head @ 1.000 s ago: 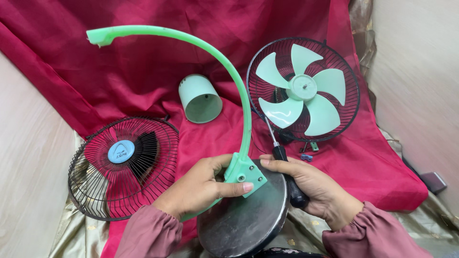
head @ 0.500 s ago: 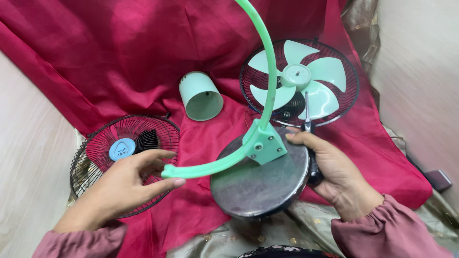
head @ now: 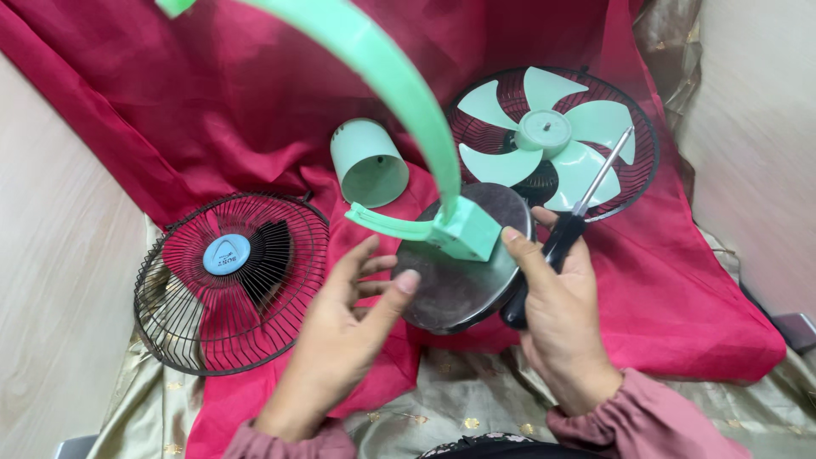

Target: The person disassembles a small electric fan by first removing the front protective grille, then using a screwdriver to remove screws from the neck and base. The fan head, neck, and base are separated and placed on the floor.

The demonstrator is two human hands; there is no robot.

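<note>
The fan base, a round dark metal disc with a mint-green bracket bolted to it, was held tilted up above the red cloth at the centre of the view. From the bracket a curved green stand arm swept up toward 11 o'clock, and a shorter green strip stuck out toward 9 o'clock.

The right hand gripped the disc's edge at 3 o'clock, thumb pressed near the bracket, apparently to steady it. The same hand had its fingers closed around a black-handled screwdriver, the shaft pointing toward 1 o'clock, seemingly parked there to stay within reach.

The left hand was open and held nothing, fingers spread just beside the disc's 9 o'clock edge, under the short strip; whether a fingertip touched the disc could not be told.

At 1 o'clock from the base stood the rear grille with its pale green fan blade. A mint-green cylindrical cover lay at 11 o'clock. The front grille lay flat at 9 o'clock.
</note>
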